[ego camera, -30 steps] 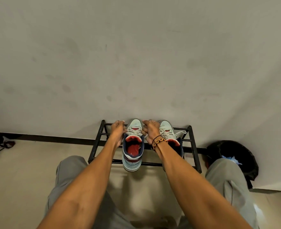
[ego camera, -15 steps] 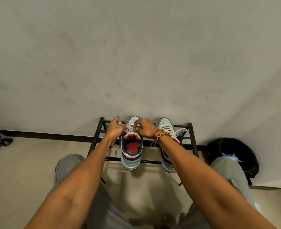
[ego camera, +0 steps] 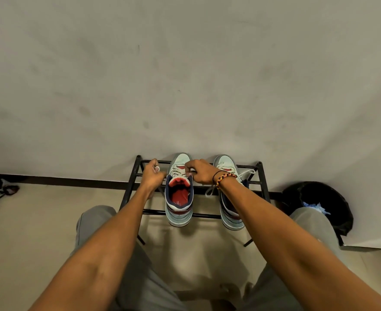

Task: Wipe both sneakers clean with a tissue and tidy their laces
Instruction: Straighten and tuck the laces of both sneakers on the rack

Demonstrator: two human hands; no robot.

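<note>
Two pale grey-green sneakers with red lining and navy collars stand side by side on a black metal shoe rack (ego camera: 130,187), toes to the wall. My left hand (ego camera: 152,175) pinches a white lace end just left of the left sneaker (ego camera: 179,205). Over that sneaker's laced front, my right hand (ego camera: 199,171) pinches the other lace. The right sneaker (ego camera: 228,212) is partly hidden under my right forearm; its white laces (ego camera: 246,173) hang loose to the right. No tissue is visible.
A black bin (ego camera: 319,198) lined with a bag, with blue-white scraps inside, stands at the right by the wall. Dark sandals (ego camera: 0,190) lie on the floor at the far left. My knees in grey trousers frame the rack. The wall rises directly behind it.
My hands have drawn apart over the left sneaker: the left moved out to the left with a lace end, and the right shifted from between the sneakers onto the left sneaker's laces.
</note>
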